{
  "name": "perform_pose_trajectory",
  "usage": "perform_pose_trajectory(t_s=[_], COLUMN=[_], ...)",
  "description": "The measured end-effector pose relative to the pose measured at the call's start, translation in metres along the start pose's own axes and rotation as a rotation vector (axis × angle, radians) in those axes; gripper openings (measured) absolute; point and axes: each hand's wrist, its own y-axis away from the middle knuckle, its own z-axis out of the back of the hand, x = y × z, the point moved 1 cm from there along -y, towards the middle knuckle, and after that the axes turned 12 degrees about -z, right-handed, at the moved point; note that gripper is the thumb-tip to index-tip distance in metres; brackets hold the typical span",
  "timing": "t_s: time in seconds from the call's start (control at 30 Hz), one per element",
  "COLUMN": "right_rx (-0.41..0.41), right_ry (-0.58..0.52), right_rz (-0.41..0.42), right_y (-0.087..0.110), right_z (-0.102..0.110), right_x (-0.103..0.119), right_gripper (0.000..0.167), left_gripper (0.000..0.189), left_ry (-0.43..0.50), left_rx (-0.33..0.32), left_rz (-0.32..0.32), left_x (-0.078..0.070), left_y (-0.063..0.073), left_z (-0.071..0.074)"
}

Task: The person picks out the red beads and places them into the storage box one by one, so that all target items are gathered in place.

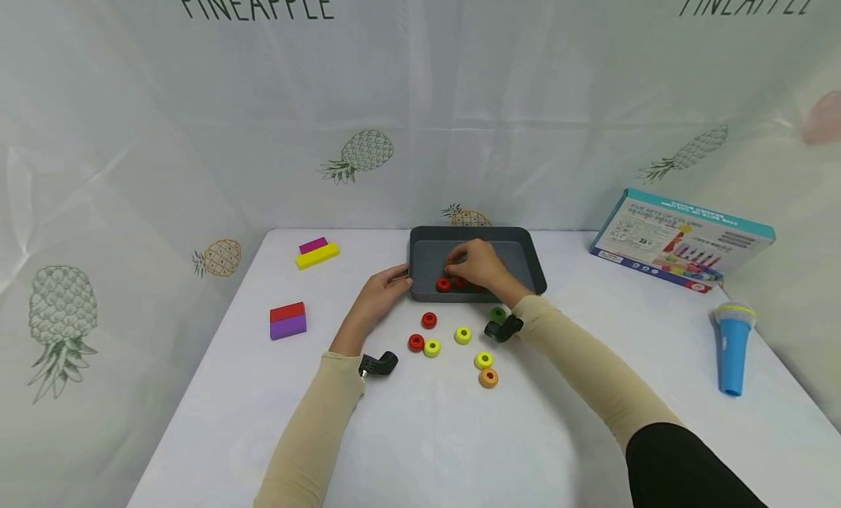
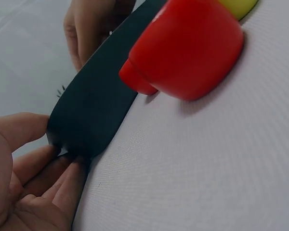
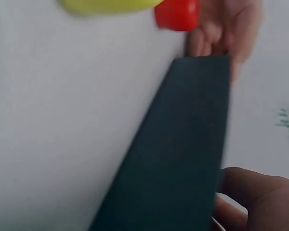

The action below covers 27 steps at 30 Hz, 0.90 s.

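Note:
A dark grey tray (image 1: pixel 532 267) lies on the table with several red beads (image 1: pixel 443 284) inside. My left hand (image 1: pixel 383 292) grips its front left corner; in the left wrist view the thumb (image 2: pixel 26 129) is on the rim and the fingers curl against the wall. My right hand (image 1: pixel 479 266) reaches into the tray with curled fingers pointing down, pinching a red bead mostly hidden by the fingertips. In the right wrist view the tray wall (image 3: pixel 178 139) hides those fingertips. In front of the tray lie red beads (image 1: pixel 429 320), yellow beads (image 1: pixel 463 335), an orange bead (image 1: pixel 488 377) and a green bead (image 1: pixel 498 315).
To the left lie red (image 1: pixel 287 312) and purple (image 1: pixel 287 328) blocks, with yellow (image 1: pixel 317 255) and magenta (image 1: pixel 313 244) blocks farther back. A printed box (image 1: pixel 680 238) stands back right, and a blue toy microphone (image 1: pixel 734 351) lies near the right edge. A pineapple-print curtain hangs behind.

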Motion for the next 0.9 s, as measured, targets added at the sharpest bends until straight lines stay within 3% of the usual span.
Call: perform_pose_trajectory(t_s=[0.23,0.47,0.9], right_rx=[-0.036,0.016,0.072], right_ry=[-0.054,-0.114,-0.143], right_rz=[0.069,0.113,0.109], right_y=[0.031,0.065,0.084], right_z=[0.003,-0.008,-0.028], right_x=[0.014,0.021,0.021], right_gripper=[0.032,0.031,0.031], left_gripper=[0.056,0.053,0.055], left_ry=[-0.007,0.013,0.028], left_rx=[0.003,0.009,0.018], left_rz=[0.003,0.004,-0.005], left_x=[-0.002,-0.001,0.0], left_y=[0.001,0.0,0.001], left_z=[0.001,0.001,0.001])
